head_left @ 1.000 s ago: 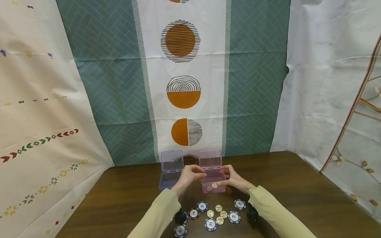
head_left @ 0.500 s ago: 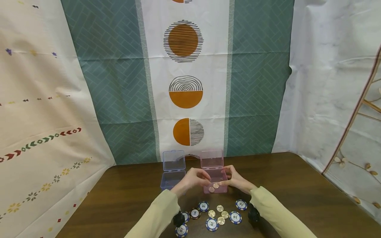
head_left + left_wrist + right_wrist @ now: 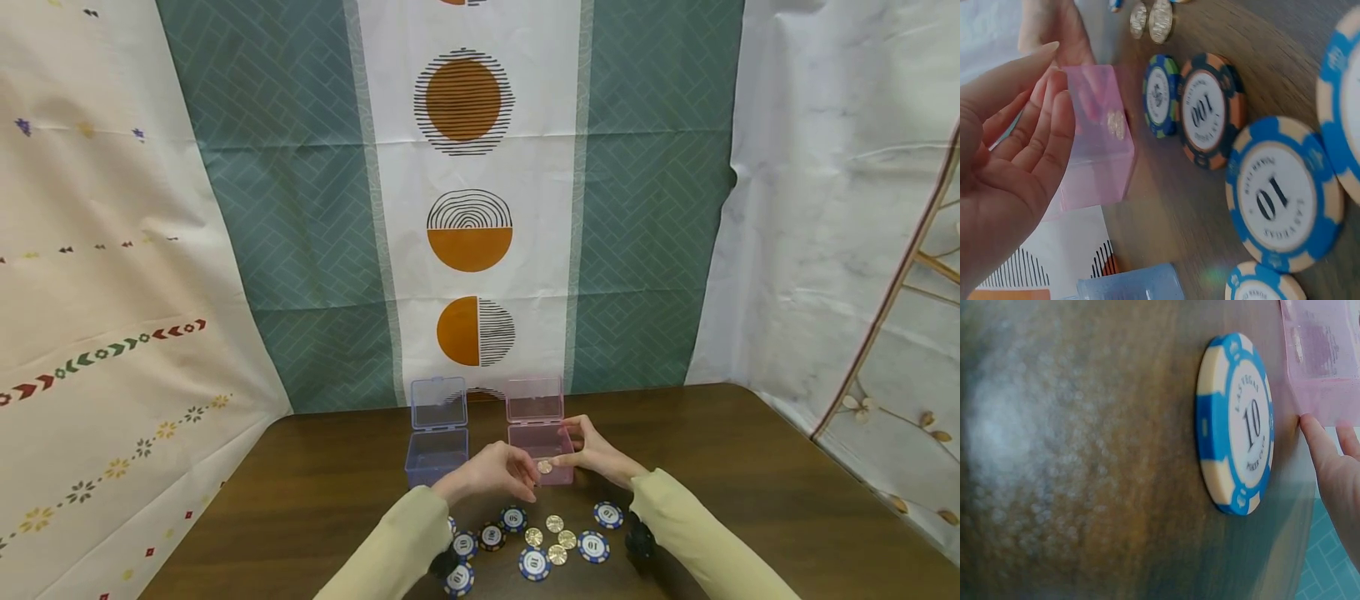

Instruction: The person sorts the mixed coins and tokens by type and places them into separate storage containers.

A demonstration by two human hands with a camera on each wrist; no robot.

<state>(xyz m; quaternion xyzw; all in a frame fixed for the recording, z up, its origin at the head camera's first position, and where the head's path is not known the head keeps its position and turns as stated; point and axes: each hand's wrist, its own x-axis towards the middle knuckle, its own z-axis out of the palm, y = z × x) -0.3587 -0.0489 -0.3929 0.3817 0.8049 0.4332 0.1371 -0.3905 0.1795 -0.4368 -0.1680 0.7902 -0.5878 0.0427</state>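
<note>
Head view: two hands work at a dark wooden tabletop point(image 3: 750, 467) in front of hung patterned cloths. A second ago the left hand point(image 3: 497, 472) was raised at the near rim of the open pink box point(image 3: 542, 446); it has since dropped back toward the person and now hovers, fingers loosely spread and holding nothing, just above the row of poker chips point(image 3: 513, 518). A gold coin point(image 3: 544, 467) lies inside the pink box, so the drop-off looks finished and the hand seems to be heading for another piece. The right hand point(image 3: 596, 454) has stayed put, its fingers curled round the box's right side, steadying it. An open blue box point(image 3: 437, 454) stands just left of the pink one. More gold coins point(image 3: 553, 537) sit among the chips, near the person.

Left wrist view: the left hand point(image 3: 1007, 187) is open and empty, palm showing, beside the pink box point(image 3: 1094, 140) with a coin point(image 3: 1115, 124) inside. Chips marked 100 point(image 3: 1210, 112) and 10 point(image 3: 1279, 194) lie flat close by; nothing blocks them.

Right wrist view: the right hand's fingertips point(image 3: 1319, 447) touch the pink box's wall point(image 3: 1325, 362). A blue 10 chip point(image 3: 1238, 425) lies just beside them.
</note>
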